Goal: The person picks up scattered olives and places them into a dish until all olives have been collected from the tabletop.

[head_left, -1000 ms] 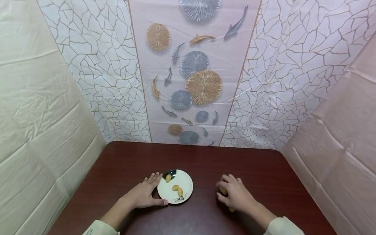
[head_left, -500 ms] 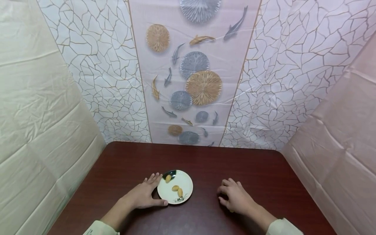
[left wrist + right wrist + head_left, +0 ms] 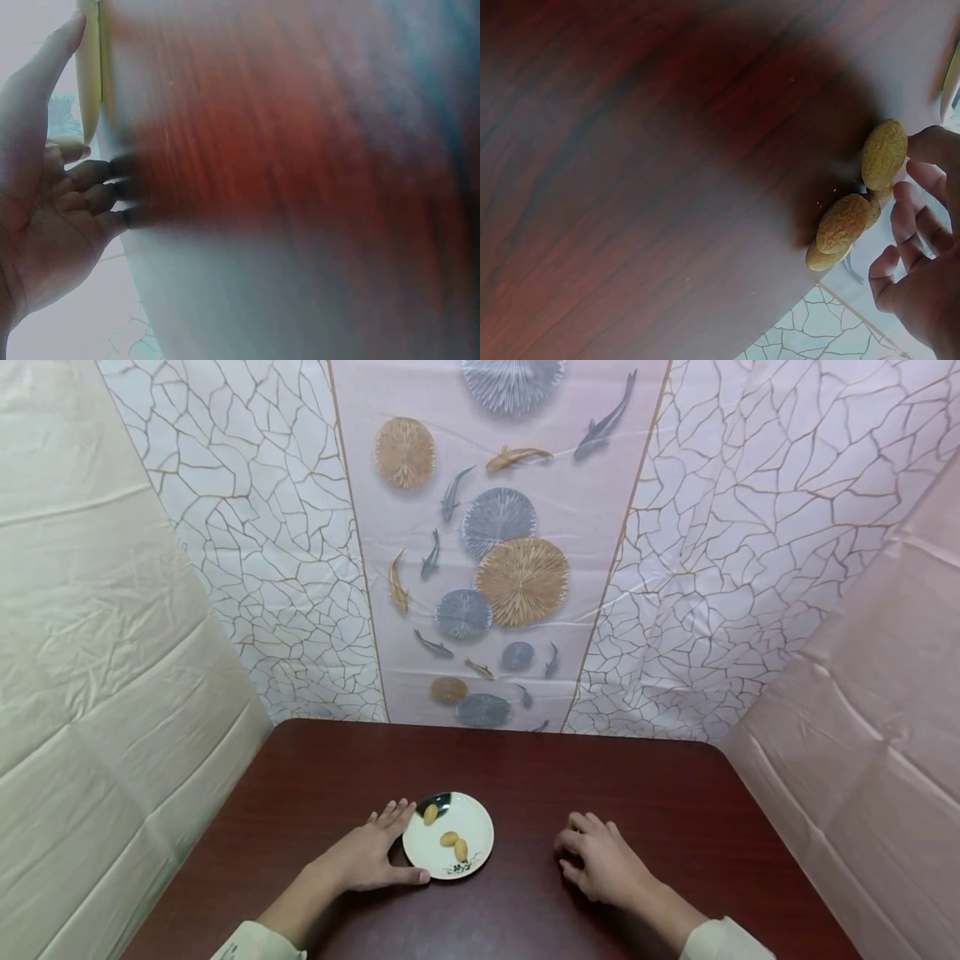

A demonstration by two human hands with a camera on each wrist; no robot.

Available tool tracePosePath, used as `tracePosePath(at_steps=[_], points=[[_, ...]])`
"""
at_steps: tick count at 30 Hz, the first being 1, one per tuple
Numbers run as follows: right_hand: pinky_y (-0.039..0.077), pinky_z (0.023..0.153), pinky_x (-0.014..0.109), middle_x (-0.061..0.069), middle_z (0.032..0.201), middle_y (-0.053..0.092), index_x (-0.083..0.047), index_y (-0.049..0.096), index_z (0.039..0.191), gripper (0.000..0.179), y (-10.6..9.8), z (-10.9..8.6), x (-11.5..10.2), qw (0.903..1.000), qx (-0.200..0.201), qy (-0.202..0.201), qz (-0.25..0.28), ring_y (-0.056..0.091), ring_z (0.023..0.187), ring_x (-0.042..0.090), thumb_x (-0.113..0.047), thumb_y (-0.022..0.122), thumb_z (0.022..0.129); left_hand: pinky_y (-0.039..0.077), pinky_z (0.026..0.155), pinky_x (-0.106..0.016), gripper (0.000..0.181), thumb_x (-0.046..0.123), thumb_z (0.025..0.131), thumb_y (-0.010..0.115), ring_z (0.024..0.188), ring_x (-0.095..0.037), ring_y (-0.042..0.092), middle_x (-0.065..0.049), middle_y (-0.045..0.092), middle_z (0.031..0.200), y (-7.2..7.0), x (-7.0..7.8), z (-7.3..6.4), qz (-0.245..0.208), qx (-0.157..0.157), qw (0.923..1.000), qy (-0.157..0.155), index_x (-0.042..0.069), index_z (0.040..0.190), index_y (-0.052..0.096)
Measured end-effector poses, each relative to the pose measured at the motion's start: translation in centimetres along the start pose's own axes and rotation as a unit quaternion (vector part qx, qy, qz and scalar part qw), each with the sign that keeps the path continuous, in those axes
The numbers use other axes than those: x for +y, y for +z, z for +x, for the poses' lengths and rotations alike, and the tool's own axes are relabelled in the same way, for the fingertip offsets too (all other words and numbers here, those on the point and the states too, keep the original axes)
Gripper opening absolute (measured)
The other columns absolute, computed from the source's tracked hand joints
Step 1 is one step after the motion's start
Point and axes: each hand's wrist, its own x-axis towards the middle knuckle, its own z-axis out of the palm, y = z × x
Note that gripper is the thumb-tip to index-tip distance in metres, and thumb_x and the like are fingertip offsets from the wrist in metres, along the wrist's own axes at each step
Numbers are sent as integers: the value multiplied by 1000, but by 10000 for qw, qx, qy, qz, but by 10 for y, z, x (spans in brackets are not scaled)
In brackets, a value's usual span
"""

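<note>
My left hand (image 3: 363,857) rests beside a small white plate (image 3: 472,818), fingers at its left rim and thumb at the near rim. In the left wrist view the plate (image 3: 88,82) shows edge-on by the thumb. Three yellow oval fruits lie on it, one fruit (image 3: 431,814) on the dark patch. My right hand (image 3: 603,860) is low over the table, fingers bent. Several wrinkled, date-like fruits (image 3: 843,223) lie under it in the right wrist view. Thumb and index finger meet the edge of the uppermost fruit (image 3: 885,154); whether they pinch it is unclear.
Both hands work at a dark red-brown wooden table (image 3: 517,768). Behind it hangs a patterned cloth backdrop (image 3: 480,568), with pale cloth walls (image 3: 112,693) on both sides. Between the plate and the right hand lies a stretch of bare tabletop.
The right hand's fingers have drawn closer together, covering a fruit that showed between thumb and index finger. The fruit under the palm is now mostly hidden. Left hand and plate stay put.
</note>
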Motion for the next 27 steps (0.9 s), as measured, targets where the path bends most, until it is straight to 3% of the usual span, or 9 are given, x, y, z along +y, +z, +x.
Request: tracePosePath(at_steps=[4, 19, 27], points=[[35, 72, 27, -12, 98, 59, -24, 79, 100, 22, 0, 1, 2, 9997, 107, 172, -127, 52, 88, 8, -19, 95, 85, 27, 138, -62, 125, 79, 89, 75, 172, -42, 22, -21, 25, 183, -1, 0, 0, 3, 18, 10000, 0, 6, 177, 24], [42, 73, 35, -7, 99, 61, -21, 79, 104, 22, 3, 5, 2, 9948, -332, 832, -486, 55, 91, 15, -18, 93, 88, 27, 138, -61, 125, 80, 89, 75, 172, -40, 22, -19, 24, 184, -2, 1, 0, -24, -26, 10000, -71, 7, 177, 24], [45, 74, 38, -4, 101, 63, -18, 80, 108, 26, 7, 6, 2, 9938, -289, 924, -545, 55, 92, 18, -16, 94, 85, 27, 138, -62, 125, 79, 88, 76, 172, -41, 22, -20, 24, 183, -1, 1, 0, -24, -1, 10000, -31, 6, 176, 24]])
